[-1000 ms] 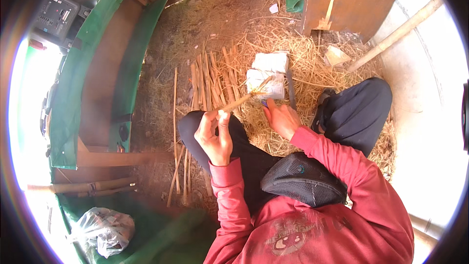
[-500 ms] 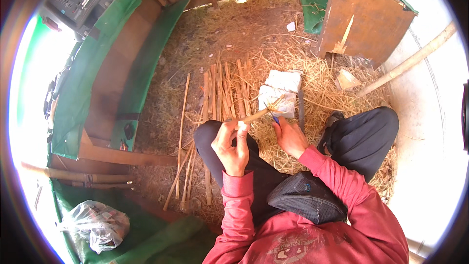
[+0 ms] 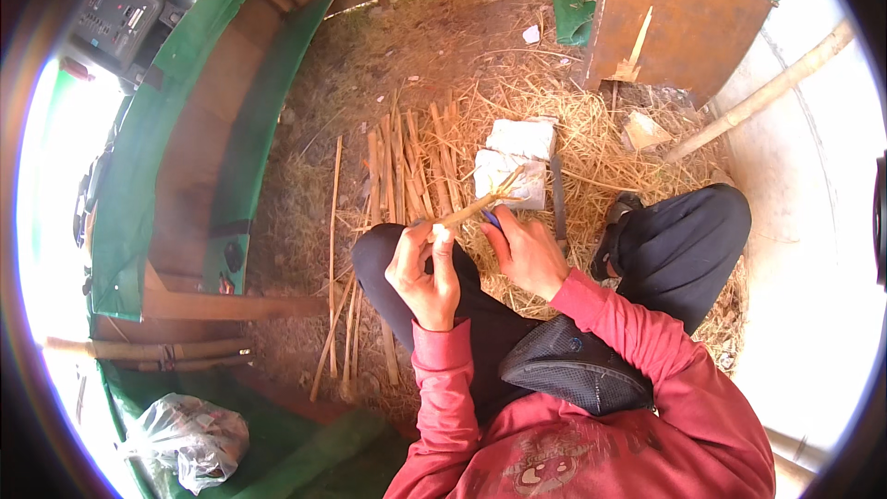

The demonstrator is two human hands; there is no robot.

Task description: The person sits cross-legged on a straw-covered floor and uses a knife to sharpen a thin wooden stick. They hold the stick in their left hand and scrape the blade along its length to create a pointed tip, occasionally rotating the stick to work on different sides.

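Observation:
My left hand (image 3: 425,273) is closed round a bamboo stick (image 3: 462,213), pinching it between thumb and fingers above my left knee. The stick points up and to the right, and its far end is split into frayed, curling shavings. My right hand (image 3: 528,254) is closed on a knife with a blue handle (image 3: 491,218), close against the underside of the stick. The blade is mostly hidden behind the stick and my fingers. A black cap (image 3: 573,370) lies in my lap.
Split bamboo pieces (image 3: 397,166) lie in a row ahead of my left knee. Straw (image 3: 610,152) spreads beside two white blocks (image 3: 520,137) and a dark flat bar (image 3: 558,194). A wooden box (image 3: 679,18) and leaning pole (image 3: 762,92) stand right; a plastic bag (image 3: 199,439) lies lower left.
Both hands have shifted slightly left and down in the picture, along with the stick. The knife now sits lower against the stick, its blade less visible. The whole view has shifted a little.

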